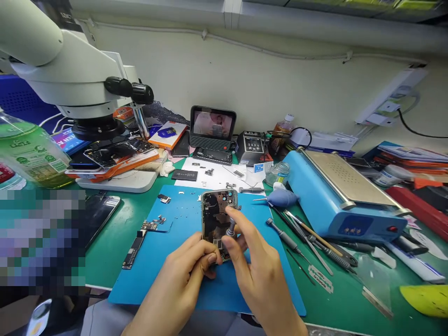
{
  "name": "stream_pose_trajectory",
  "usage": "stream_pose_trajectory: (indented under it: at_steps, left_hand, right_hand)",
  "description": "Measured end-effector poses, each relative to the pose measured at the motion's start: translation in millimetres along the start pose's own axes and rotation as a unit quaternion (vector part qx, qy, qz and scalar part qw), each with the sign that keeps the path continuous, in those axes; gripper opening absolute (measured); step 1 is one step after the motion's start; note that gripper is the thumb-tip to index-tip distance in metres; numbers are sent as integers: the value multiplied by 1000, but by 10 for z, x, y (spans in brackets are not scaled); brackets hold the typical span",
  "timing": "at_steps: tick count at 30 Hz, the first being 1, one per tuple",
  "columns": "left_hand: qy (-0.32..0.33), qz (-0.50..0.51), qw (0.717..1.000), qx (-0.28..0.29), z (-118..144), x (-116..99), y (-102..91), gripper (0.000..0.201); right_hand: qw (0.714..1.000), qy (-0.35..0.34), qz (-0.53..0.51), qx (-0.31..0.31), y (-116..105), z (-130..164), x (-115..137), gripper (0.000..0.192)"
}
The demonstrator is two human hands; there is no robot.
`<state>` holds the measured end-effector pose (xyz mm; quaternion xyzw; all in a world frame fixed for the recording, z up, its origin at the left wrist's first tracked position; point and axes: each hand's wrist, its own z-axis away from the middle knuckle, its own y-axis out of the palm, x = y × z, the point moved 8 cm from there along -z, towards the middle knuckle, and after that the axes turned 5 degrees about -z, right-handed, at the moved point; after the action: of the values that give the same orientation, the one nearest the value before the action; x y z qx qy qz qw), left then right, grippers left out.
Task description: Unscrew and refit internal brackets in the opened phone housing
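An opened phone housing (217, 212) with bare inner parts stands tilted over a blue work mat (182, 280). My left hand (185, 275) grips its lower edge with fingers curled around it. My right hand (255, 275) holds a small grey screwdriver (231, 229) upright, its tip down on the housing's lower part. A logic board (135, 249) and small loose parts (164, 199) lie on the mat's left side.
A microscope (80, 79) hangs over the left, with phones (112, 156) stacked beneath it. A blue heating plate machine (336, 196) sits at the right, with tweezers and screwdrivers (304, 240) beside it. A small screen (213, 123) stands at the back. A green bottle (28, 151) is at far left.
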<state>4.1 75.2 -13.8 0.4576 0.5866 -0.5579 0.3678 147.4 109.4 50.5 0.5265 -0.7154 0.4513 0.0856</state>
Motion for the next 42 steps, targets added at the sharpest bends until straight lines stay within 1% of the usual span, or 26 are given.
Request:
stream_pose_trajectory:
  at_steps: [6, 10, 15, 20, 24, 26, 29, 31, 34, 42]
  left_hand:
    - [18, -20, 999, 20, -8, 3, -11, 36]
    - [27, -35, 999, 24, -5, 28, -10, 35]
    - [22, -27, 999, 20, -29, 36, 9, 35]
    - [19, -21, 1000, 10, -39, 24, -7, 35]
    - [13, -13, 999, 26, -34, 35, 15, 35]
    - [6, -6, 1000, 17, -35, 39, 9, 36]
    - [1, 3, 1000, 3, -40, 30, 1, 36]
    - [3, 2, 1000, 2, -43, 14, 1, 35]
    - [4, -1, 1000, 1, -45, -2, -8, 34]
    - [0, -4, 1000, 1, -41, -34, -34, 32]
  right_hand:
    - [999, -12, 37, 20, -37, -158, 51, 38]
    - [1000, 2, 19, 9, -62, -183, 45, 27]
    - [999, 26, -40, 2, -43, -187, 1, 34]
    - [995, 47, -89, -19, 3, -196, -41, 26]
    - [991, 53, -122, -7, 42, -201, -40, 30]
    - [989, 59, -135, -15, 33, -193, -57, 28]
    - [987, 67, -148, -19, 39, -176, -86, 26]
    - [986, 67, -154, -20, 46, -169, -94, 27]
    - [985, 69, -158, -29, 37, -167, -102, 23]
    - [984, 64, -166, -30, 58, -171, -101, 25]
